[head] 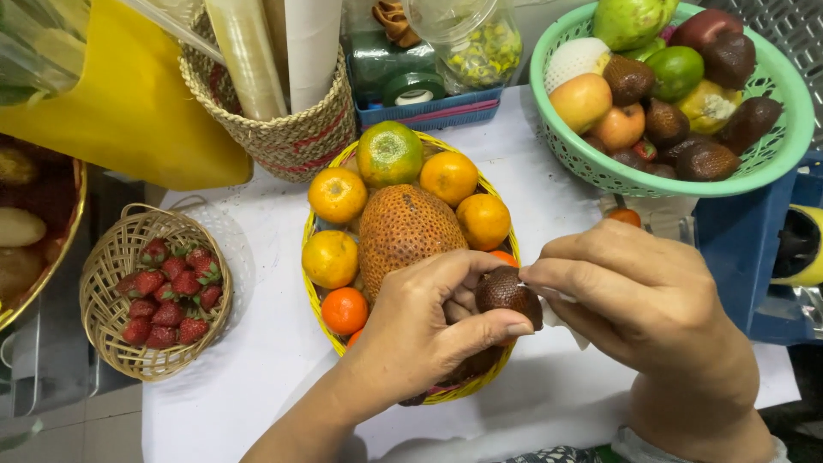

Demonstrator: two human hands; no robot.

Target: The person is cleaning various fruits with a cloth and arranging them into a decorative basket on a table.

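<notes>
At the far edge of the white table, a clear glass jar (474, 39) stands upright in a shallow blue tray (429, 111); yellow-green dried bits fill its lower part. Just left of it in the same tray sits a dark green wrapped packet (377, 62), with a roll of green tape (414, 87) lying in front of it at the tray's near wall. A roll of clear film (247, 56) and a white paper roll (310, 43) stand upright in a woven basket (283, 137) beside the tray. No labels, signs or screens can be made out.
</notes>
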